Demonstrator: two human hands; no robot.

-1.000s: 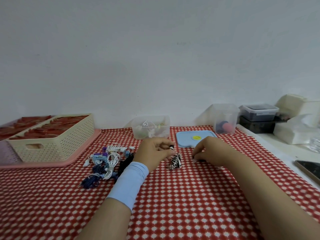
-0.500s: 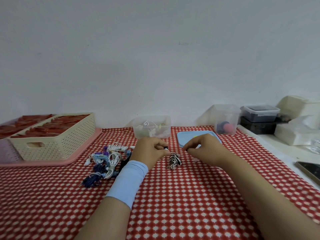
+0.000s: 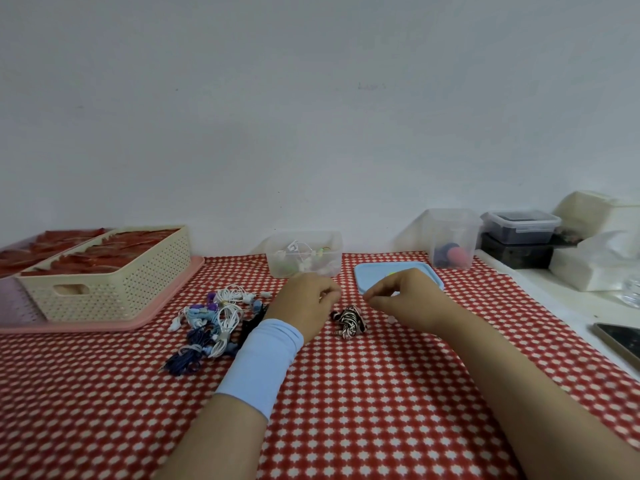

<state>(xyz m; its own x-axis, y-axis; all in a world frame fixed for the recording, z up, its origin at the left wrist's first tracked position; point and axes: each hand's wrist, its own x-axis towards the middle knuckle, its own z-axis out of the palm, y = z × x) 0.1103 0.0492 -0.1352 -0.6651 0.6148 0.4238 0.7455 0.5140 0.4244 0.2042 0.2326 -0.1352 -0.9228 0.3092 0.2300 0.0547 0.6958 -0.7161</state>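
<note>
Far left of the striped earphone bundle [image 3: 350,321] stand two baskets of red things; the cream basket [image 3: 114,285] sits on one pink tray [image 3: 166,299]. Nearer the bundle, still on its left, lies one heap of earphones [image 3: 211,323] in white, blue and purple, too tangled to count. The left hand [image 3: 304,306], with one pale blue wristband [image 3: 263,362], sits just left of the bundle with its fingers curled; whether they grip the bundle's black tip I cannot tell.

The bundle is the only one of its kind and lies on the red checked cloth [image 3: 346,410] between the two hands; its long axis runs roughly away from the person, and the black tip points left toward the left hand.

Behind it stands one clear tub [image 3: 304,252] of earphones; behind and to the right lies one blue lid [image 3: 360,275]. The right hand [image 3: 405,299] hangs just right of the bundle, thumb and forefinger pressed together; what they pinch, if anything, is too small to tell. A second ago this hand lay lower on the cloth; it is now raised and farther left, while the bundle has stayed put.

Further right stand one tall clear container [image 3: 452,237] and one phone [image 3: 620,341].
</note>
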